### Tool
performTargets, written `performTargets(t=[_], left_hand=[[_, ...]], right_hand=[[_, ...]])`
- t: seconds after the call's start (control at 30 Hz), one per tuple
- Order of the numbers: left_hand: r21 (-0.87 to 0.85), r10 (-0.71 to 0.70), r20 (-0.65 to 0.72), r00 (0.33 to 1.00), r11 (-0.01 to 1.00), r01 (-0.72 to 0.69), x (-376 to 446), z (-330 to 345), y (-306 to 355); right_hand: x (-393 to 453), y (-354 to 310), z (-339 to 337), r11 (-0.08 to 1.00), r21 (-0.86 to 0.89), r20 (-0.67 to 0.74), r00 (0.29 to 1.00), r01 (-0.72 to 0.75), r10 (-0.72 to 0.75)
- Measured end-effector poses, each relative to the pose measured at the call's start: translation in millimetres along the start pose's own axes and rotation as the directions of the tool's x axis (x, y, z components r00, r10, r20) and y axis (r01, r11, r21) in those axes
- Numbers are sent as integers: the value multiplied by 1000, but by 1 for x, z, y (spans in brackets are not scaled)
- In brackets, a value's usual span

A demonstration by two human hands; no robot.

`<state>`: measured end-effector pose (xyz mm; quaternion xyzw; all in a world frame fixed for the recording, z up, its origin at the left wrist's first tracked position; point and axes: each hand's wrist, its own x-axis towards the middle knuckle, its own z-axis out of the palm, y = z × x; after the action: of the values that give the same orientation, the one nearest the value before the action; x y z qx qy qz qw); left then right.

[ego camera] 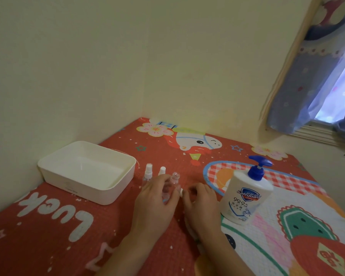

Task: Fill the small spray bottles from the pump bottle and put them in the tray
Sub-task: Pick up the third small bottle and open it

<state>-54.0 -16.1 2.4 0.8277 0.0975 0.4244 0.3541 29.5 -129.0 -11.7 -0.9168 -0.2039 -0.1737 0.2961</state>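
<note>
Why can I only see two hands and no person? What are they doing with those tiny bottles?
The camera sits on the person's head and looks down, so you see only their arms and hands. This is the one picture, taken from there.

The left hand holds a small clear bottle with its top off. The right hand pinches something small and white beside it, probably that bottle's cap.

Behind them two more little spray bottles stand with their white tops on. On the left is a white tray with nothing in it. On the right stands a big white pump bottle with a blue pump. Everything rests on a red cartoon mat.
</note>
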Motion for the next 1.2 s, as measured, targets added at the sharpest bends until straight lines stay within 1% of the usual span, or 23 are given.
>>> performTargets(t=[0.13, 0.23, 0.33, 0.47, 0.53, 0.6, 0.67, 0.73, 0.77, 0.8, 0.87, 1.03, 1.2], left_hand=[[-37, 2, 45, 999, 999, 0, 2, 6, 14], [-79, -14, 129, 992, 997, 24, 2, 16, 28], [-150, -1, 181, 984, 988, 29, 2, 29, 45], [-272, -20, 299, 954, 957, 105, 9, 48, 69], [-327, -36, 361, 932, 931, 163, 12, 56, 77], [-356, -39, 403, 914, 914, 195, 16, 62, 85], [-371, -23, 440, 897, 906, 205, 19, 67, 94], [-366, -8, 449, 893, 910, 193, 22, 71, 98], [-360, -5, 455, 890, 913, 189, 23, 72, 99], [-357, -4, 465, 885, 915, 191, 23, 73, 100], [-363, 3, 471, 882, 912, 191, 22, 74, 101], [-345, 15, 462, 887, 924, 164, 15, 61, 105], [-280, 27, 440, 897, 954, 109, 10, 47, 96]], right_hand=[[-8, 0, -30, 993, 88, -134, 989, 76, -64], [-12, 2, -59, 985, 145, -241, 969, 94, -57], [-15, 9, -88, 979, 180, -301, 953, 98, -40], [-16, 28, -122, 984, 136, -439, 897, 116, -45], [-13, 43, -132, 989, 120, -481, 876, 86, -18], [-8, 55, -139, 989, 150, -427, 902, -8, 72], [-2, 66, -145, 985, 141, -282, 950, -95, 132], [5, 69, -146, 978, 172, -90, 987, -120, 137], [8, 71, -146, 972, 201, -17, 991, -125, 131], [11, 73, -146, 968, 216, 27, 992, -128, 125], [14, 75, -147, 968, 216, 65, 991, -131, 120], [7, 76, -154, 965, 250, 139, 989, -81, 47], [-10, 75, -157, 957, 287, 154, 988, -34, -11]])
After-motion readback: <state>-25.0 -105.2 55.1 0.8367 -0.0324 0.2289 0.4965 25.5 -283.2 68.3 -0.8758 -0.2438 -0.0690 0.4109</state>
